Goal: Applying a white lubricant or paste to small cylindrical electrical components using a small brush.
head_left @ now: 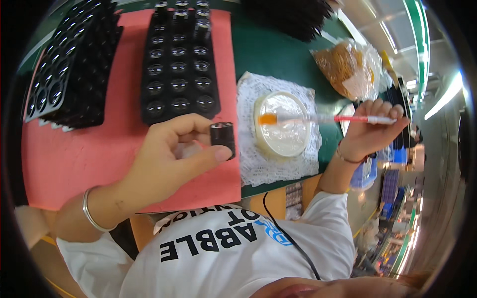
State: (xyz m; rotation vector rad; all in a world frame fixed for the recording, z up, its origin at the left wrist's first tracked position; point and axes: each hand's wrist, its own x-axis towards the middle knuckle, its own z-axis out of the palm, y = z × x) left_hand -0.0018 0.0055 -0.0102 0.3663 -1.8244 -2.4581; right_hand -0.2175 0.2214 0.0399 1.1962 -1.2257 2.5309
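Brush [343, 119] blurred, cylinder [221, 136] part-covered; tray stack [77, 69] cropped

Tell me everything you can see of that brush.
The brush is slim, with a blurred orange tip, a pale middle and a red and white, plastic-looking handle. It points leftward over the round dish, pinched near its handle's end by the right hand. Whether the tip touches anything is unclear.

And here a tray [180, 94] is set on the mat [128, 74], flanked left by stacked trays [74, 69]; rightward, a dish [282, 155] is laid on a sheet [300, 170], with a bag [343, 69] placed behind it, farther right, on the counter [278, 64].
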